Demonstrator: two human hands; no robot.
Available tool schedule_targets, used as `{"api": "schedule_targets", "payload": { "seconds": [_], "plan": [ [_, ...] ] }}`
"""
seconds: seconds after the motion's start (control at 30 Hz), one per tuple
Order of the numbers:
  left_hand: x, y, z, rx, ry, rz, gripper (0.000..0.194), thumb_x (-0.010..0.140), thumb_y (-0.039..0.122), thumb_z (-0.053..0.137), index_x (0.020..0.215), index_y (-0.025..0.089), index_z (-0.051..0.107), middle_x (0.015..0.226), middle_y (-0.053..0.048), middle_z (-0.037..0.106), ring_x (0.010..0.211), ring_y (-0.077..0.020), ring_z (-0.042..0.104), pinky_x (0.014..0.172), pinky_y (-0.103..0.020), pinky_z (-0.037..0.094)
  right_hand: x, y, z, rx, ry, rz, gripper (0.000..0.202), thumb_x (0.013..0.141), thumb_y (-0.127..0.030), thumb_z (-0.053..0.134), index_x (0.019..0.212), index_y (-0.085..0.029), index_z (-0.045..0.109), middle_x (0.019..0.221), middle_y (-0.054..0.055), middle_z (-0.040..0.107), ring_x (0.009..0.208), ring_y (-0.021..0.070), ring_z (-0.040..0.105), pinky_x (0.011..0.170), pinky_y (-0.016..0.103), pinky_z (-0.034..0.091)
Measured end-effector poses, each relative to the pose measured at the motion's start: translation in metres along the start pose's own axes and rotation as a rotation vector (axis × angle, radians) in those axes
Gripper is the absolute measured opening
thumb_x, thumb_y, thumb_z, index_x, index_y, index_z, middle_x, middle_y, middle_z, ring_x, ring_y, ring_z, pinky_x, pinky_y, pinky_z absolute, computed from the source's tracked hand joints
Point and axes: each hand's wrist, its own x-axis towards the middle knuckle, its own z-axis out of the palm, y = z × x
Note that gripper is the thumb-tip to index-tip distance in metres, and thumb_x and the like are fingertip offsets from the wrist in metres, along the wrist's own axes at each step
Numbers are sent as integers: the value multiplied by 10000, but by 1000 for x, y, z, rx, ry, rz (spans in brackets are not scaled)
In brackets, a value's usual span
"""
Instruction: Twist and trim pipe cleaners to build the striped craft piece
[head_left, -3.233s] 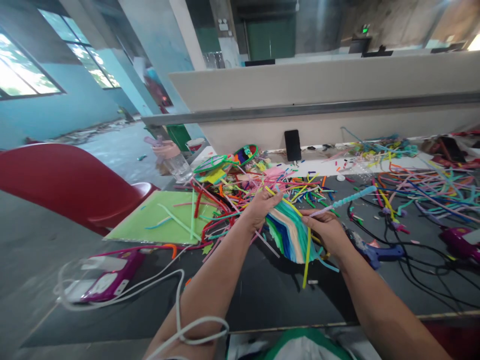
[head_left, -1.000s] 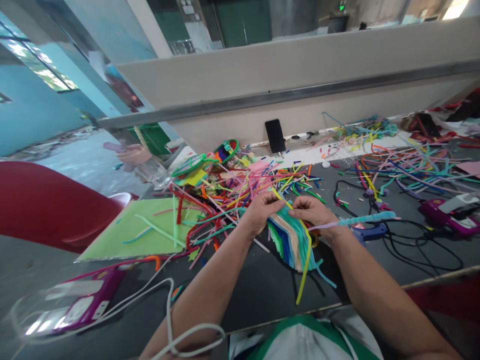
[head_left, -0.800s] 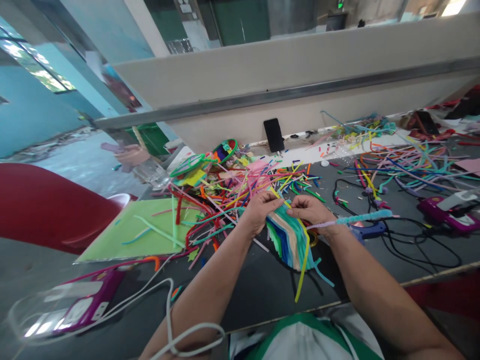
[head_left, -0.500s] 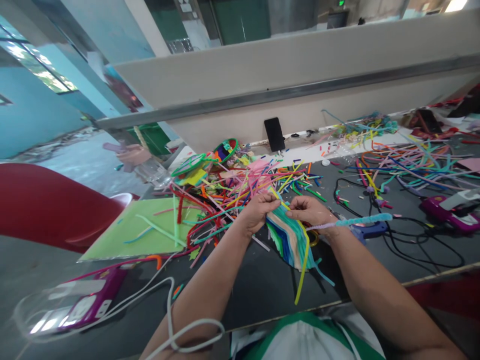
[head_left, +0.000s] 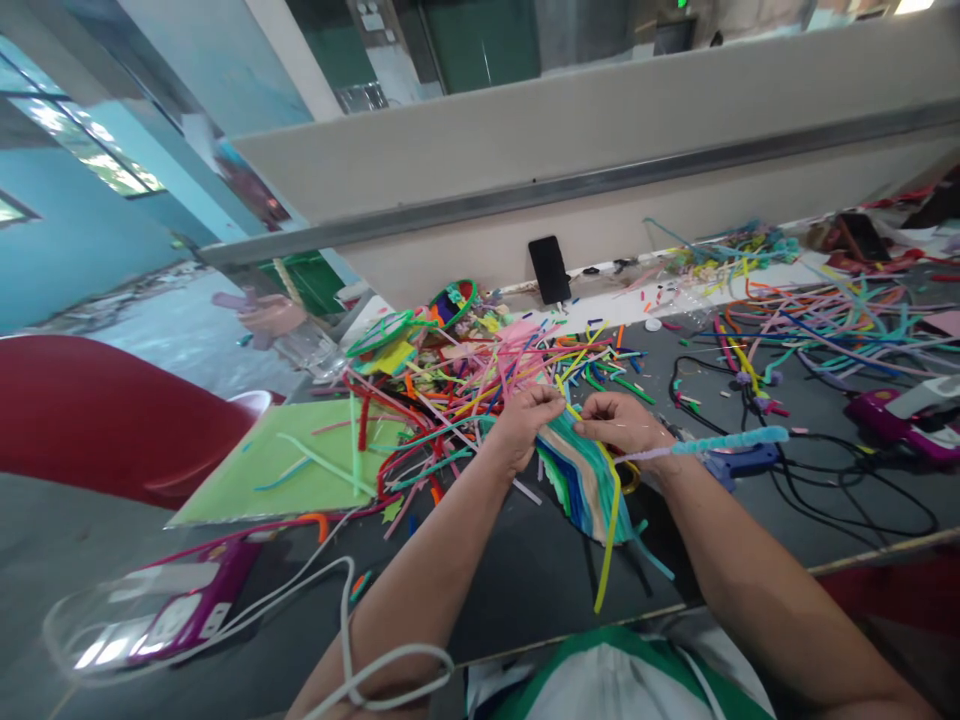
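Note:
A striped piece made of pipe cleaners (head_left: 581,465), in green, blue, beige and teal rows, lies between my hands over the dark table. Along its right edge runs a yellow pipe cleaner (head_left: 609,545), its loose end hanging toward me. My left hand (head_left: 526,425) pinches the yellow strand at the upper edge of the piece. With thumb and fingers closed, my right hand (head_left: 621,425) grips the same strand slightly lower. A fuzzy light blue and lilac stem (head_left: 731,441) sticks out past my right wrist; its inner end is hidden.
Loose pipe cleaners pile up beyond my hands. A green sheet (head_left: 285,460) lies at the left, near a purple device (head_left: 187,610) with a white cable. A blue-handled tool (head_left: 739,462) and black cords sit at the right. A phone (head_left: 550,270) leans against the white partition (head_left: 450,260).
The view has shifted slightly. My hands stay pinched on the yellow pipe cleaner, with the left one a touch closer to the right. Otherwise little differs.

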Motion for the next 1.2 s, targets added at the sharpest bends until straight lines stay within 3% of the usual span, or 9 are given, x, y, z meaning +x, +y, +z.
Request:
{"api": "schedule_targets", "payload": {
  "seconds": [0.17, 0.3, 0.5, 0.73, 0.87, 1.2],
  "plan": [
    [-2, -11, 10, 274, 242, 359, 132, 703, 265, 697, 761, 172, 624, 691, 12, 607, 633, -111, 549, 625, -223, 416, 1, 3, 0, 49, 94, 8, 361, 602, -439, 764, 685, -171, 536, 502, -74, 436, 448, 61, 346, 425, 206, 234],
    [-8, -16, 15, 447, 328, 491, 123, 763, 293, 651, 820, 191, 688, 782, -24, 663, 740, -158, 591, 723, -257, 435, 0, 2, 1, 83, 116, 6, 343, 619, -430, 754, 696, -171, 543, 505, -73, 447, 442, 59, 353, 416, 203, 233],
    [-12, -18, 16, 601, 260, 533, 143, 787, 287, 630, 867, 203, 714, 883, -43, 701, 838, -185, 623, 809, -278, 442, 0, 1, 0, 67, 139, 7, 360, 586, -436, 766, 671, -167, 543, 497, -67, 467, 437, 66, 388, 420, 205, 255],
    [-8, -15, 13, 709, 231, 547, 151, 808, 292, 603, 841, 172, 689, 826, -44, 696, 761, -166, 628, 720, -268, 472, -1, -3, 0, 69, 148, 24, 350, 557, -426, 775, 648, -165, 560, 480, -71, 460, 423, 62, 374, 414, 208, 243],
    [-5, -15, 9, 754, 166, 613, 123, 809, 273, 600, 842, 179, 673, 861, -51, 683, 810, -171, 621, 759, -276, 468, 0, -2, -1, 71, 142, 26, 350, 553, -423, 775, 646, -162, 562, 479, -67, 473, 428, 68, 395, 421, 211, 251],
    [-1, -18, 1, 630, 48, 480, 177, 795, 304, 613, 894, 160, 642, 912, -67, 645, 866, -189, 597, 792, -294, 456, 2, 4, -3, 73, 130, 9, 339, 563, -416, 777, 652, -157, 577, 489, -66, 488, 435, 65, 392, 430, 214, 249]
  ]
}}
